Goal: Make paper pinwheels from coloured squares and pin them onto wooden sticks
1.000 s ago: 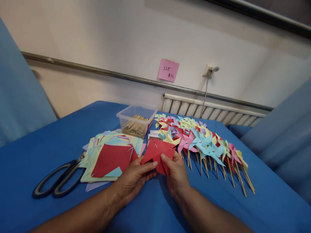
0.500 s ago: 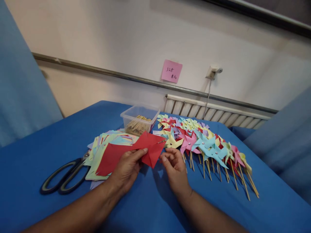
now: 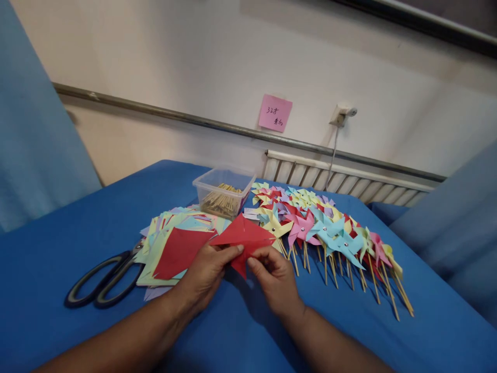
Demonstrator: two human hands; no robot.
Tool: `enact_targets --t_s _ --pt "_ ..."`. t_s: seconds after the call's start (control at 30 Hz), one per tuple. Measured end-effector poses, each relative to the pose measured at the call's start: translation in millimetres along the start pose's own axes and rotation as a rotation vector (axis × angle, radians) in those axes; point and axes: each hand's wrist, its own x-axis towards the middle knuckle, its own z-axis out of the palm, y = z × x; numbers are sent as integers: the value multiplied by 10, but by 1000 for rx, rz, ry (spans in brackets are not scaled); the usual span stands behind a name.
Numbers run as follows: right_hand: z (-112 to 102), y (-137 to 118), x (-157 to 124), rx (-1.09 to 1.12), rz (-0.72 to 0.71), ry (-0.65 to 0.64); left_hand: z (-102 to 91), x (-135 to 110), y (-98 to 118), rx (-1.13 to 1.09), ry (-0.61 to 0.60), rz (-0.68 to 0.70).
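Note:
Both hands hold a red paper square (image 3: 244, 237) with cut corners, a little above the blue tablecloth (image 3: 77, 217). My left hand (image 3: 205, 272) pinches its left lower edge between thumb and fingers. My right hand (image 3: 272, 274) grips its lower right part with curled fingers. Just left of the hands lies a stack of cut coloured paper squares (image 3: 176, 243) with a red one on top. To the right lies a row of finished paper pinwheels (image 3: 322, 228) on wooden sticks.
Black-handled scissors (image 3: 103, 282) lie at the left of the paper stack. A clear plastic tub (image 3: 223, 192) with wooden sticks stands behind. A pink note (image 3: 275, 113) hangs on the wall above a radiator (image 3: 341, 178). Blue fabric hangs at both sides.
The right hand let go of the red paper half a second ago and has now taken hold of it again. The paper has been turned and sits flatter between both hands.

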Motion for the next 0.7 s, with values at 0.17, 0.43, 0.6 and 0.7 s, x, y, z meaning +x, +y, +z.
enact_targets --t_s 0.17,0.43,0.6,0.7 --pt "15 56 52 179 156 79 4 -6 -21 109 24 8" --pt "-13 63 85 217 194 78 -12 4 -31 163 -22 -23" --pt "-16 88 82 216 205 77 -20 20 -20 214 -17 -23" --pt "-15 103 75 193 203 78 -18 16 -16 227 -24 -12"
